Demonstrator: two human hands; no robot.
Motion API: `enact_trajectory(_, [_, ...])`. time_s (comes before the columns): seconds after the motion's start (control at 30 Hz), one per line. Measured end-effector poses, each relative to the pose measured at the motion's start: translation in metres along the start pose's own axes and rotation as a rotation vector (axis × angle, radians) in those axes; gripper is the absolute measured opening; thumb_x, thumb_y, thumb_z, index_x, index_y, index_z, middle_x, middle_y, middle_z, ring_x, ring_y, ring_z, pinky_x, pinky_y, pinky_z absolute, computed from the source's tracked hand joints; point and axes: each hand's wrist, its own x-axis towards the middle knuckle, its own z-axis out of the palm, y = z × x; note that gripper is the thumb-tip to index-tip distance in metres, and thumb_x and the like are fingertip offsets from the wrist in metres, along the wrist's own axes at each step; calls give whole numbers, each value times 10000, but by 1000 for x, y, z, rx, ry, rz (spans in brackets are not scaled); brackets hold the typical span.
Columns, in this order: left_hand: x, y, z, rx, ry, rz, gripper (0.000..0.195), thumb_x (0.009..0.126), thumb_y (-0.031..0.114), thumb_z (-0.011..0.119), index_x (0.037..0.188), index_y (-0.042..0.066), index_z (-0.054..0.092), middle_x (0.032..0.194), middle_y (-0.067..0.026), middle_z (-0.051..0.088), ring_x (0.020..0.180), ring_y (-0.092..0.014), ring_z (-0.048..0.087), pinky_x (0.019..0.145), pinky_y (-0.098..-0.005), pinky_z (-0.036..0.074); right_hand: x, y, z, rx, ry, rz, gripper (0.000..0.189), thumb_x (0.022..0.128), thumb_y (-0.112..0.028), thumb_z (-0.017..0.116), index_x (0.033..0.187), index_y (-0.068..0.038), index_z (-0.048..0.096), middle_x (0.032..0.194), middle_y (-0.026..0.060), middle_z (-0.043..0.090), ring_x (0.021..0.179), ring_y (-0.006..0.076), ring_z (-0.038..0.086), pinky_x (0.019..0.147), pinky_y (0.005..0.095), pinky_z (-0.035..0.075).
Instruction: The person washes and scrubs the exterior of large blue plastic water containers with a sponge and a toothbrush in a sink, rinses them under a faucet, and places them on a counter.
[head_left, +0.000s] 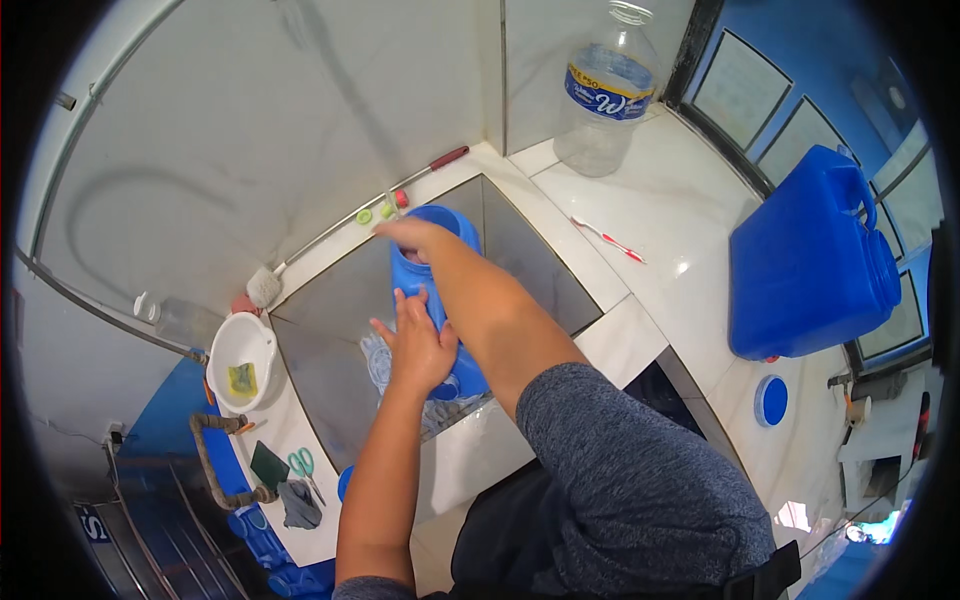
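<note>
A blue plastic container (468, 371) with a wide round mouth stands tilted in the sink basin (330, 360). My left hand (424, 345) holds its side, palm against the plastic and fingers spread. At the container's mouth is my right hand (411, 238), its fingers partly hidden inside the rim and one digit pointing out to the left. Whether those hidden fingers grip anything cannot be seen. Beside the container's lower end, a clear crumpled-looking plastic item (377, 361) lies in the basin, partly behind my left hand.
Along the back ledge lies a long-handled brush (341, 223). At left are a white basin (217, 360) with a sponge (242, 380), scissors (303, 465) and a grey cloth (300, 504). Rightward are a large clear bottle (596, 142), a toothbrush (609, 240), a blue jerrycan (795, 262) and a blue lid (771, 401).
</note>
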Motion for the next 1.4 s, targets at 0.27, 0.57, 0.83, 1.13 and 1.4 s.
enact_trajectory(0.27, [7,-8,6,-240,209,-283,763,973,361,557,1571,44,205,1611,-283,240,1524,-493,96,1107,-785,-1,-51,-66,15,-1251,-103,-507,425,847,-428,650,964,-34,758,1058,180,736,954,317,700,846,406,548])
enact_trajectory(0.57, [76,-6,-17,301,-72,157,685,1021,602,351,1448,96,527,1535,-202,449,1483,-415,302,1133,-734,-84,-162,-3,-75,-723,30,-879,309,875,-297,679,1068,-56,701,989,171,720,964,354,682,846,440,537])
enact_trajectory(0.83, [138,-19,-32,347,-101,-95,731,1003,686,289,1316,144,667,1215,-172,703,1260,-374,588,1183,-674,-17,-344,217,-248,-1081,913,-476,536,841,-218,764,1322,-44,601,1433,293,487,1330,472,459,1129,526,367])
enact_trajectory(1.13, [198,-68,-15,205,-131,-75,716,997,661,365,1222,71,703,1142,-212,716,1139,-405,646,999,-429,477,-312,202,-263,-1187,906,-303,709,965,-426,581,1551,-95,357,1615,287,225,1529,436,136,1230,583,99])
enact_trajectory(1.4, [202,-62,-19,-68,-259,-126,756,984,671,417,1274,16,659,1165,-253,696,1140,-392,648,1005,-425,463,-184,133,-312,-1261,750,-310,679,996,-482,504,1554,-117,375,1652,228,189,1536,421,119,1224,599,79])
